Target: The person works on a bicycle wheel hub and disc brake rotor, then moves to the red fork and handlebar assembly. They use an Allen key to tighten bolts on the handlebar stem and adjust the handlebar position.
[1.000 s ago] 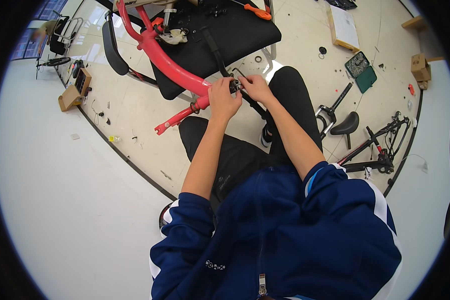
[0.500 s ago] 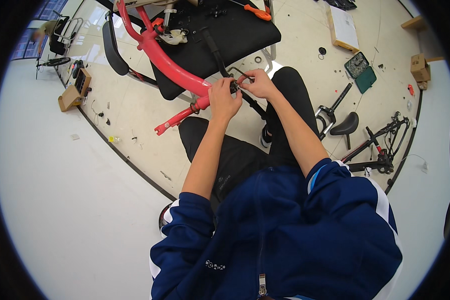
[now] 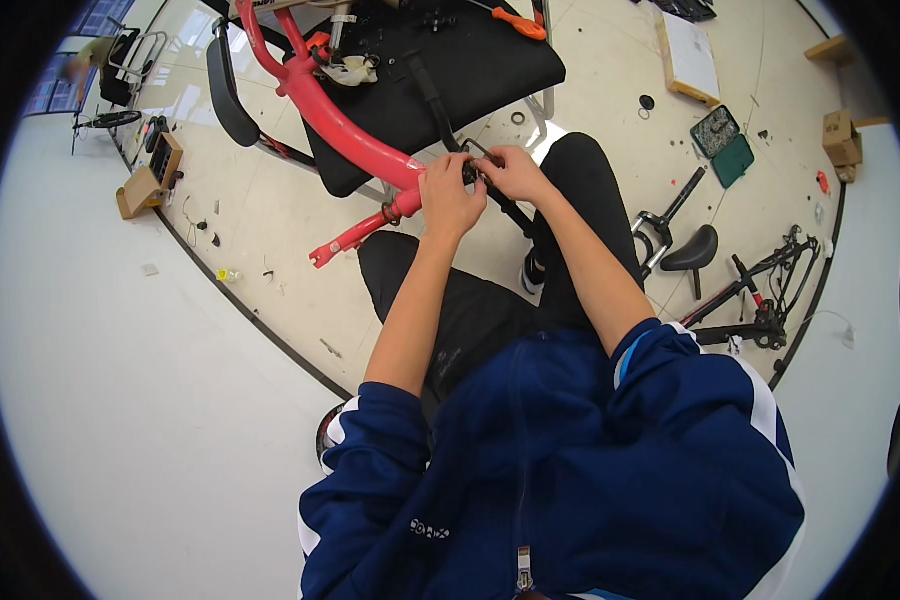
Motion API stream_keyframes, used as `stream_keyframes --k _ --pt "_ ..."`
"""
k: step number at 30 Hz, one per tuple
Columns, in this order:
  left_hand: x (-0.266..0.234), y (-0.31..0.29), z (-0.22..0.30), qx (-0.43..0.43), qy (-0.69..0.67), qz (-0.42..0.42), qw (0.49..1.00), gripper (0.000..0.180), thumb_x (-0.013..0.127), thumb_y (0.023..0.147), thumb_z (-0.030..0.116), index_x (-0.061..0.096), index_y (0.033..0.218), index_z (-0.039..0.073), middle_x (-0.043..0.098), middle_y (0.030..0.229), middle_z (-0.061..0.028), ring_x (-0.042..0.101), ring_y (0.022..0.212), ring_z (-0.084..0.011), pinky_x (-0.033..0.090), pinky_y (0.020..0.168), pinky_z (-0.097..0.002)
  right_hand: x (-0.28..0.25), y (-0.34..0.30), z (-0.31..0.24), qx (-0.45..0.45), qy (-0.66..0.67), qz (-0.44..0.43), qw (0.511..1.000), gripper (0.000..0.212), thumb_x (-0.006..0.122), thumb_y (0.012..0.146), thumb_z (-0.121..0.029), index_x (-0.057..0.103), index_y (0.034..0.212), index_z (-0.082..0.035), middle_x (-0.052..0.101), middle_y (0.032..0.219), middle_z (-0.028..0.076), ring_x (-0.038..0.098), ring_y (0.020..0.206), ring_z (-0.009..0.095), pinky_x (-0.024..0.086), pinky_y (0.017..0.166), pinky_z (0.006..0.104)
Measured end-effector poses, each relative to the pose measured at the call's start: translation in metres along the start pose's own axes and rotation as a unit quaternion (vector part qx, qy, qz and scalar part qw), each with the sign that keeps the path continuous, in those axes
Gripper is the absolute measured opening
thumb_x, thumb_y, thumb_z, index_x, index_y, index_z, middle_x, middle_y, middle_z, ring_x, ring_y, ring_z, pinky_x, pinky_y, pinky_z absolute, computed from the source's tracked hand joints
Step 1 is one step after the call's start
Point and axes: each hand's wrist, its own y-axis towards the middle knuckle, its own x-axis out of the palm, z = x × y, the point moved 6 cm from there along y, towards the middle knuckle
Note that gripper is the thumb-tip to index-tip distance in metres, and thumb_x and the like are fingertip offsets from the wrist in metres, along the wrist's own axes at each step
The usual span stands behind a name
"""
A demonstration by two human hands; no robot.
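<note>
A red bicycle frame [image 3: 355, 143] slants down from the black chair toward my knees, its red fork [image 3: 348, 240] pointing to the lower left. Beside the frame's near end runs a black stem post [image 3: 433, 102]. My left hand [image 3: 453, 198] is closed around the dark joint [image 3: 469, 172] where post and frame meet. Pinched in my right hand [image 3: 517, 176] is a thin, bent hex key [image 3: 482, 148], close to that same joint. My fingers hide the key's tip and the bolt area.
The black chair seat [image 3: 470, 65] bears small parts and an orange-handled screwdriver [image 3: 518, 22]. On the floor at right lie a green case [image 3: 732, 160], a black fork [image 3: 658, 225], a saddle [image 3: 692, 250] and a black bicycle frame [image 3: 760, 300]. An open cardboard box [image 3: 142, 195] sits at left.
My right hand has shifted slightly, its fingers closing in nearer the joint, and the hex key has changed angle a little. My left hand stays on the joint.
</note>
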Motion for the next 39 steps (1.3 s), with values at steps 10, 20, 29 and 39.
stream_keyframes --k 10,20,29,39 --pt "-0.001 0.001 0.003 -0.002 0.0 0.001 1.0 0.037 0.071 0.07 0.014 0.061 0.104 0.006 0.061 0.103 -0.0111 0.056 0.102 -0.0303 0.04 0.089 -0.0415 -0.004 0.001 0.003 -0.055 0.039 -0.033 0.997 0.011 0.066 0.081 -0.009 0.066 0.084 0.001 0.066 0.075 0.005 0.06 0.07 0.012 0.048 0.063 0.0276" --pt "0.0 -0.001 0.0 -0.001 0.007 0.001 1.0 0.038 0.07 0.07 0.014 0.06 0.106 0.006 0.061 0.104 -0.0113 0.056 0.102 -0.0302 0.04 0.089 -0.0412 0.007 -0.01 0.011 0.154 0.125 0.01 0.98 0.044 0.062 0.089 -0.038 0.062 0.071 0.002 0.059 0.059 0.005 0.055 0.054 0.015 0.043 0.054 0.0298" --pt "-0.001 -0.001 0.005 0.003 -0.003 0.006 1.0 0.037 0.07 0.07 0.013 0.06 0.105 0.006 0.061 0.103 -0.0111 0.056 0.101 -0.0302 0.04 0.088 -0.0416 -0.002 0.001 -0.008 -0.125 -0.022 0.026 0.992 0.021 0.064 0.087 -0.018 0.063 0.087 0.002 0.062 0.068 0.008 0.053 0.059 0.016 0.044 0.057 0.0323" --pt "-0.001 -0.001 0.004 0.014 0.008 0.024 1.0 0.036 0.07 0.071 0.015 0.06 0.105 0.007 0.061 0.101 -0.0104 0.056 0.099 -0.0308 0.041 0.084 -0.042 -0.003 -0.003 -0.001 -0.063 0.171 0.091 0.979 0.035 0.076 0.075 -0.032 0.067 0.075 0.001 0.063 0.066 0.01 0.057 0.063 0.015 0.048 0.061 0.0317"
